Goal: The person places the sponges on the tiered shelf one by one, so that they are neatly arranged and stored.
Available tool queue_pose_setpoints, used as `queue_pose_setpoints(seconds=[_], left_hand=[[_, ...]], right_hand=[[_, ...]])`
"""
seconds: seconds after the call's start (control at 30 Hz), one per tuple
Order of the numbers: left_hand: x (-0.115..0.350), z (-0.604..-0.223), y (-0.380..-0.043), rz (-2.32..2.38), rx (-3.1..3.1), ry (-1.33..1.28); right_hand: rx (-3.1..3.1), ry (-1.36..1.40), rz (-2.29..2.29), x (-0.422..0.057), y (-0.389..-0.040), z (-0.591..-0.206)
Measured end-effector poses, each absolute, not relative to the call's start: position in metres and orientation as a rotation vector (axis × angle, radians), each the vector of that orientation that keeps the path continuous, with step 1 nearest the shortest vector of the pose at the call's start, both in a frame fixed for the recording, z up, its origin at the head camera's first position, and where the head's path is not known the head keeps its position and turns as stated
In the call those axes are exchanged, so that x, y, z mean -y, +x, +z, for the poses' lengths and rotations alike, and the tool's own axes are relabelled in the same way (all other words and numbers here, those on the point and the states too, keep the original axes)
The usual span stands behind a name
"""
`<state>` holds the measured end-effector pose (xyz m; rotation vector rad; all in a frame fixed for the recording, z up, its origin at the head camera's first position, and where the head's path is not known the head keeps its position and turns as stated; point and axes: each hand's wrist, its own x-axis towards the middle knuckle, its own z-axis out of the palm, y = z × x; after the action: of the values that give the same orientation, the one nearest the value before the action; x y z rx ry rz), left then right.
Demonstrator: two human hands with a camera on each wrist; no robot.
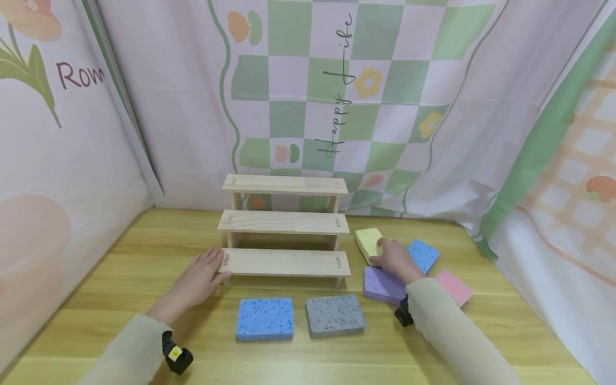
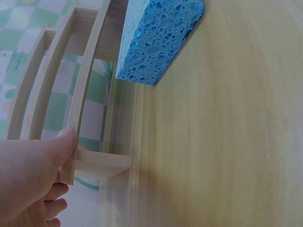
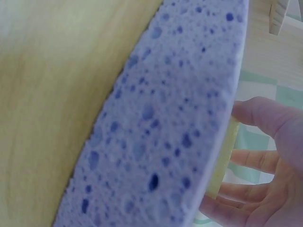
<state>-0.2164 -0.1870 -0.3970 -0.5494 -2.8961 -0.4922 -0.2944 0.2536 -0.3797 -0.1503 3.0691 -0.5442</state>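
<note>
A three-step wooden rack [image 1: 286, 262] stands near the curtain. At the left end of its lowest board is my left hand [image 1: 204, 272]; in the left wrist view the thumb [image 2: 66, 137] lies against the board [image 2: 85, 80], with the fingers round its other side. On the right, my right hand [image 1: 395, 259] grips a yellow sponge [image 1: 368, 241] lying beside the rack, thumb and fingers at its edges. A purple sponge [image 1: 382, 284] lies just below that hand and fills much of the right wrist view, hiding most of the yellow sponge [image 3: 223, 165].
In front of the rack lie a blue sponge [image 1: 264, 318] and a grey sponge [image 1: 335, 315]. Another blue sponge [image 1: 423, 255] and a pink sponge [image 1: 453, 287] are by the right forearm. Behind the wooden table [image 1: 159, 256] hangs a patterned curtain [image 1: 289, 80], with more cloth at both sides.
</note>
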Motion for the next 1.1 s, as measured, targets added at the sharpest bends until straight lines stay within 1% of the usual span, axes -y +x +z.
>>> queue_pose_setpoints(seconds=[0.2, 0.47, 1.1], left_hand=[[0.185, -0.396, -0.216, -0.489, 2.902, -0.544], [0.185, -0.396, -0.216, -0.477, 2.9, -0.544], [0.185, -0.394, -0.216, -0.467, 2.897, -0.558]], right_hand=[[-3.075, -0.146, -0.619, -0.256, -0.292, -0.372], [-3.16, -0.274, -0.635, -0.261, -0.29, -0.356], [-3.268, -0.373, -0.637, -0.274, -0.285, -0.302]])
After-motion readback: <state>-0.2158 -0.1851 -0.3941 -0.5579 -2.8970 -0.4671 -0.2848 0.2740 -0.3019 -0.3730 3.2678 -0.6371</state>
